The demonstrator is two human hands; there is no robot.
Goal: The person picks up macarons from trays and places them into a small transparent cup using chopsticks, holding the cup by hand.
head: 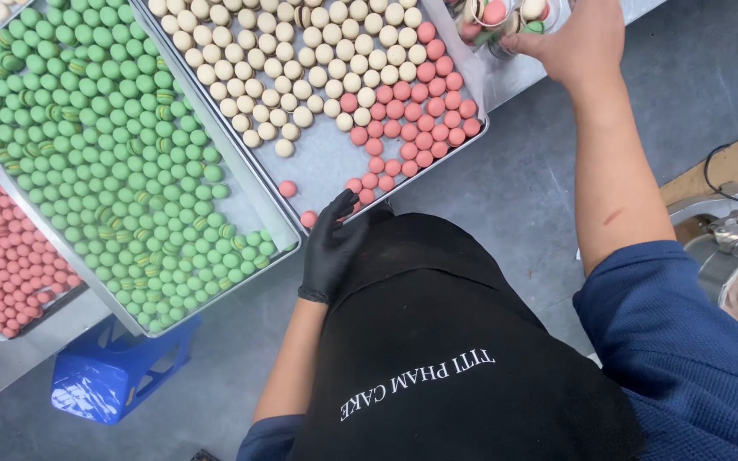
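Note:
My left hand (332, 243), in a black glove, rests its fingertips on the near edge of a metal tray (326, 162), right beside a few pink macaron shells (416, 128). Nothing shows in its fingers. The same tray carries many cream macaron shells (301, 51). My bare right hand (570, 38) is stretched to the far right of the table and grips a clear plastic container (506, 21) with several mixed-colour macarons in it. A black apron and blue sleeves fill the lower part of the view.
Left of that tray sits a tray of green macaron shells (96, 145), and further left a tray of pink shells (2, 256). A blue plastic stool (117, 371) stands under the table. Metal equipment (728, 248) stands at the right on the grey floor.

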